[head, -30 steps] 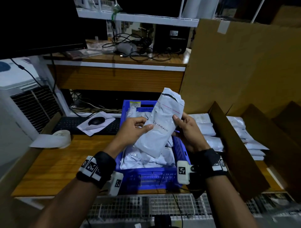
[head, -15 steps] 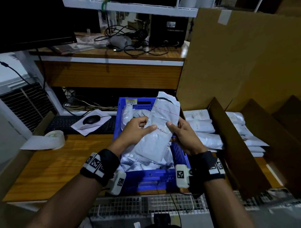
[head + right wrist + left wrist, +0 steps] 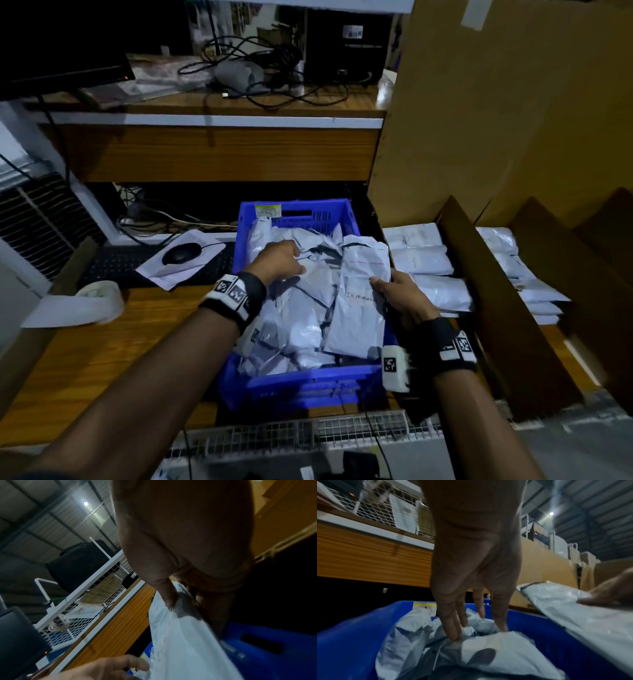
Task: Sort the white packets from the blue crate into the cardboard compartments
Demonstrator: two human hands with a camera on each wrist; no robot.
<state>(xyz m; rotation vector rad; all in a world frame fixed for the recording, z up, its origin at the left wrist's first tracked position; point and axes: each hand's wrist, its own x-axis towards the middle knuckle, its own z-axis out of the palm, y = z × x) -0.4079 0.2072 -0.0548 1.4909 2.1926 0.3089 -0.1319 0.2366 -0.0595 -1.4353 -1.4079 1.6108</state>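
Packet (image 3: 359, 308) lies lengthwise away, flap far; right hand (image 3: 401, 301) pinches it, left hand (image 3: 277, 259) seemingly spread.

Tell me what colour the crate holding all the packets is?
The crate is bright blue. The head view shows it best.

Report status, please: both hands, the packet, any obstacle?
Left hand open, touching loose packets in blue crate. Right hand pinches one white packet over crate's right side. Cardboard compartments right of it hold stacked packets; no obstacle seen between.
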